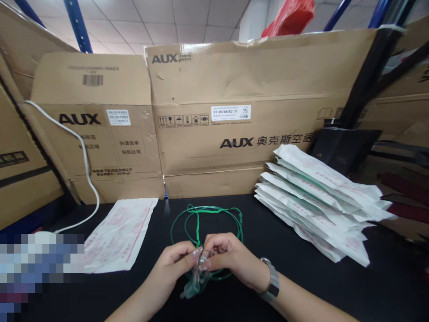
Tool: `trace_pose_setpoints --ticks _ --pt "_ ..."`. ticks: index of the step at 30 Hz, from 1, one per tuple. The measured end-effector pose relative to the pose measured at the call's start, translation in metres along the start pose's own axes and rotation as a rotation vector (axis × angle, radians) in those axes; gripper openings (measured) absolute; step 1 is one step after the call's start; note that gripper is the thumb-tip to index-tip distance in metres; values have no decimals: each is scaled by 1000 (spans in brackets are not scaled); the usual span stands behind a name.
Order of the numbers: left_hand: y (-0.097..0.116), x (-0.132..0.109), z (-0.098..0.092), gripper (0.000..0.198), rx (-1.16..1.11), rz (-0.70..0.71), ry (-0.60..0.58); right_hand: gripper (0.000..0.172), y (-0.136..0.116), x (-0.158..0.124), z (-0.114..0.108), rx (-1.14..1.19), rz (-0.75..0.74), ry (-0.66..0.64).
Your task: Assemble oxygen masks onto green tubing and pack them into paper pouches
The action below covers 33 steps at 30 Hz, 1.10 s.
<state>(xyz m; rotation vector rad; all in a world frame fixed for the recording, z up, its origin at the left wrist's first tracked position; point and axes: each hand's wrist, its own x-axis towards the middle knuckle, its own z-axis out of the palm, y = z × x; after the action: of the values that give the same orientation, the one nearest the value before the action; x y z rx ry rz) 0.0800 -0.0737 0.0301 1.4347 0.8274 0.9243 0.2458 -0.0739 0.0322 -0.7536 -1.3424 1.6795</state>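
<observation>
Oxygen mask pinched in both hands, green tubing looped behind

Left-hand grip and right-hand grip both closed on the mask, with long-nailed fingertips meeting at its clear upper part, low in the centre of the frame. Most of that upper part hidden behind the fingers; a glint of something shiny between them, too small to identify. Green-tinted lower end of the mask angled down and to the left, either just above or resting on the black table, impossible to tell which. Tubing out of its packaging, in loose loops on the table directly beyond the hands. Metal wristwatch on the right wrist.

Flat white pouch with red printing lying by itself left of the hands, no green visible through it and apparently empty. Stack of similar pouches fanned out at right, green showing through the paper, so apparently with their contents inside and unopened. Large AUX cardboard cartons standing along the far edge of the table, white cable running down their left side, and a pixelated patch obscuring the lower left corner.
</observation>
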Motion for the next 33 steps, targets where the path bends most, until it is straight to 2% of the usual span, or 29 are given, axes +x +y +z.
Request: trace_pose_setpoints --ticks 5,12,18,26,33 --pt "1 -1 4 32 -67 -23 -27 14 2 0 3 66 -5 49" --pt "0 -4 4 26 -238 -62 -8 16 -1 -3 9 113 -36 27" --pt "5 -4 2 25 -367 -95 68 15 -1 -1 10 121 -37 6" --pt "4 -4 2 24 -287 -94 -18 17 1 -1 8 101 -47 -16" --pt "4 1 -3 25 -43 11 15 22 1 2 4 2 20 7"
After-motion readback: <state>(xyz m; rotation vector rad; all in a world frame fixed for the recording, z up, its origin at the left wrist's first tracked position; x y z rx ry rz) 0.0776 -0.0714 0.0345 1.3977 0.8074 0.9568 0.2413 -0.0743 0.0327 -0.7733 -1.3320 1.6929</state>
